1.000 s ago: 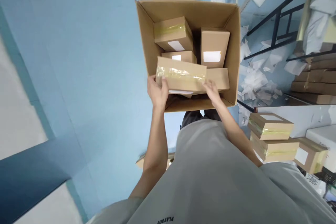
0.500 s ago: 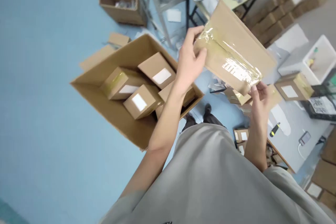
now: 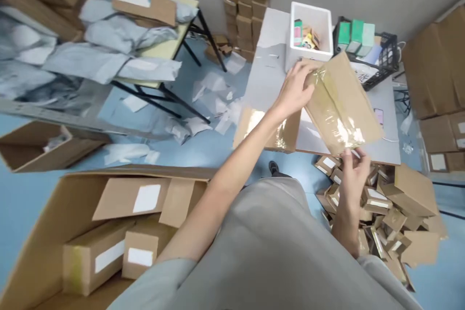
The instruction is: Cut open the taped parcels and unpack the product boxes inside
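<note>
Fingers (image 3: 348, 161) half-hidden behind taped carton (image 3: 345, 101)

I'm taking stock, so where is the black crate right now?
In the head view, the black crate sits upper right on the table, right of the white bin, just beyond the held box.

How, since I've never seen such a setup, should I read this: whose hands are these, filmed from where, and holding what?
No machine here: a person works bare-handed, filmed by a camera worn on the head, looking forward and down. The left hand grips a taped cardboard box near its upper-left corner, the right hand its lower edge. The pale table behind it bears a white bin, a black crate, a phone and another taped box. At lower left, a large open carton contains smaller boxes.
</note>
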